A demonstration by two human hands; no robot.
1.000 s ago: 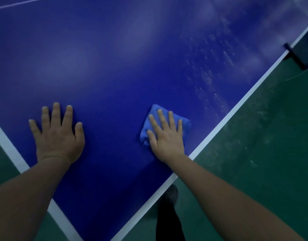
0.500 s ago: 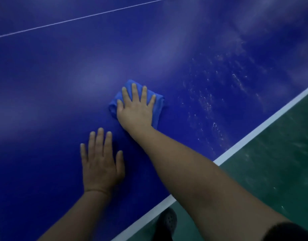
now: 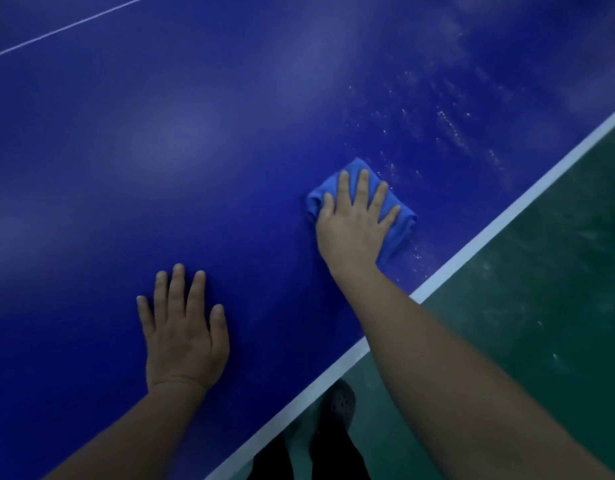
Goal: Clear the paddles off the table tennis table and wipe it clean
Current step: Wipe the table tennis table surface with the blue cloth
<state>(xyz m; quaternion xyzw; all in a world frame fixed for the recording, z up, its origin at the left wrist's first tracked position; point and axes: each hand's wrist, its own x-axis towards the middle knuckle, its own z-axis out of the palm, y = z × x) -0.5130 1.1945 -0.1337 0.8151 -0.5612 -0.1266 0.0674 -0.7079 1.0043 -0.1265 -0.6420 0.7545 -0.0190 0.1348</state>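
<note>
A blue table tennis table [image 3: 230, 140] fills most of the view. My right hand [image 3: 354, 220] lies flat with straight, spread fingers on a folded blue cloth [image 3: 399, 223], pressing it to the table close to the white edge line [image 3: 500, 220]. My left hand [image 3: 183, 327] rests flat on the bare table, fingers straight, to the left and nearer to me. Pale specks and streaks [image 3: 448, 129] mark the surface beyond the cloth. No paddle is in view.
A thin white centre line [image 3: 67, 27] crosses the table at the far left. Green floor [image 3: 541, 306] lies to the right of the table edge. A dark shoe [image 3: 339, 401] and dark trouser legs show below the edge.
My right hand has slid the cloth to the right, from the table's inner area toward the white edge line. My left hand has stayed flat on the table.
</note>
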